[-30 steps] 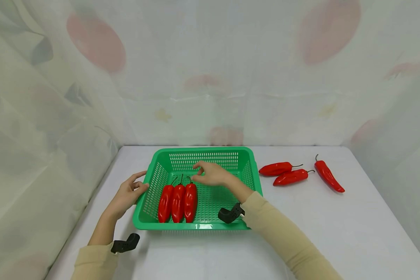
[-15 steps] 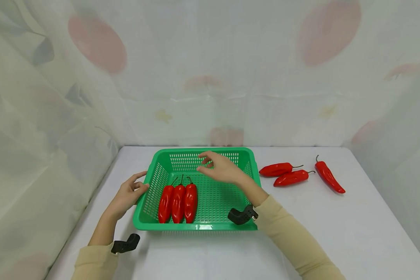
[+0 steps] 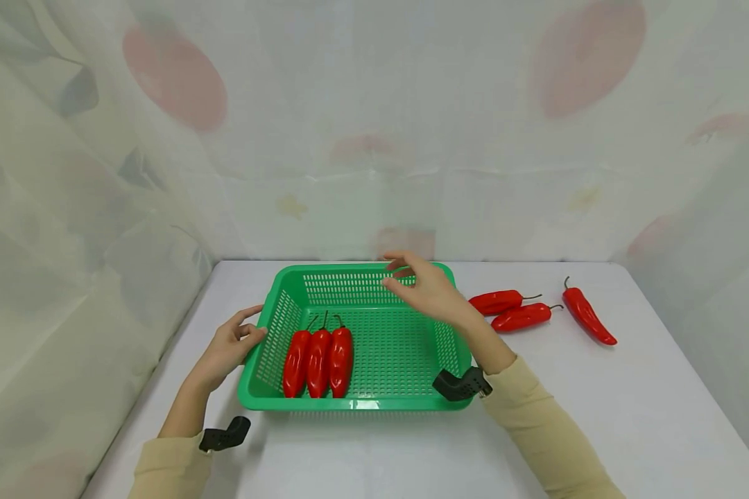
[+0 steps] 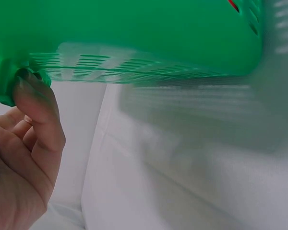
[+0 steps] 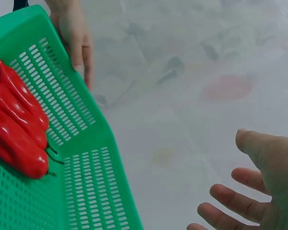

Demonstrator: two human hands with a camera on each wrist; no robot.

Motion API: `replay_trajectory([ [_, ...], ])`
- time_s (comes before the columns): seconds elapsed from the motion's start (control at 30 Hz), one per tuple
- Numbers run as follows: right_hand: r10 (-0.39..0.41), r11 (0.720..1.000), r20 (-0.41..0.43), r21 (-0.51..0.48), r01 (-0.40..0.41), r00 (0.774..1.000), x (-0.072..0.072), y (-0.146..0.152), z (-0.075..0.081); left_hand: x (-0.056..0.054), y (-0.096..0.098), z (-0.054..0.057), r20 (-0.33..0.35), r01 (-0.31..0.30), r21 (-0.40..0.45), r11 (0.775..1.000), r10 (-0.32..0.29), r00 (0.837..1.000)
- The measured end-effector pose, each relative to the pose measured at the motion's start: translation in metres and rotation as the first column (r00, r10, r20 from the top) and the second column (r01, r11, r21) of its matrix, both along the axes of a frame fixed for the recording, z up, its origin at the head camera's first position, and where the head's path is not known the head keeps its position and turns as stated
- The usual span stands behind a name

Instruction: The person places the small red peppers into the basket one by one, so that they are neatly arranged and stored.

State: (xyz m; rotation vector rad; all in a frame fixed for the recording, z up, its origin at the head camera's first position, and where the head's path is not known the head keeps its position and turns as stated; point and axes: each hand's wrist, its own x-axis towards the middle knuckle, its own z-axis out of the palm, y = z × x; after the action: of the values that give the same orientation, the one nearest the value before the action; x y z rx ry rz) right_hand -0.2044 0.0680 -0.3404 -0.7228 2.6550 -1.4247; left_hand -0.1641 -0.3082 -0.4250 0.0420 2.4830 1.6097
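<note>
While the left hand (image 3: 227, 348) pinches the left-hand rim of a green plastic basket (image 3: 349, 404), the right hand (image 3: 429, 287) hangs over the basket's upper right corner in the head view, thumb and fingers spread. Right wrist view puts this hand at lower right, with a gap between it and the basket wall. Left wrist view, far left: fingers curl at the green rim, some tips hidden.

Basket on a white desk (image 3: 374, 457), slightly left of the frame's centre; slotted walls, gridded floor. Inside, in its left half, three red chili peppers (image 3: 319, 362) lie close side by side, stems toward the top of the frame; leftmost stem slants right.

Three more on the desk, right of the basket. Upper chili pepper (image 3: 494, 302): left end meets the right wrist's outline. Lower chili pepper (image 3: 521, 317): just beside it, contact hard to tell, stem to the right. Far-right chili pepper (image 3: 589, 316): apart from that pair, slanting, stem at upper left, tip at lower right.

Beige sleeves (image 3: 546, 423) enter from the bottom edge; black wrist cameras (image 3: 226, 434) at the cuffs. Pale printed sheeting (image 3: 374, 90) fills the upper frame.
</note>
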Motion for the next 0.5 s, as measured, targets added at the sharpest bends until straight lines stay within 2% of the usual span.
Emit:
replay_trajectory([
  [0.33, -0.078, 0.993, -0.024, -0.089, 0.076, 0.997, 0.005, 0.037, -0.006, 0.001, 0.001, 0.001, -0.002, 0.002, -0.009, 1.0, -0.002, 1.0],
  [0.5, -0.15, 0.98, -0.011, -0.133, 0.147, 0.989, 0.006, 0.056, -0.013, 0.001, 0.0, 0.002, -0.011, 0.012, -0.005, 1.0, -0.013, 1.0],
])
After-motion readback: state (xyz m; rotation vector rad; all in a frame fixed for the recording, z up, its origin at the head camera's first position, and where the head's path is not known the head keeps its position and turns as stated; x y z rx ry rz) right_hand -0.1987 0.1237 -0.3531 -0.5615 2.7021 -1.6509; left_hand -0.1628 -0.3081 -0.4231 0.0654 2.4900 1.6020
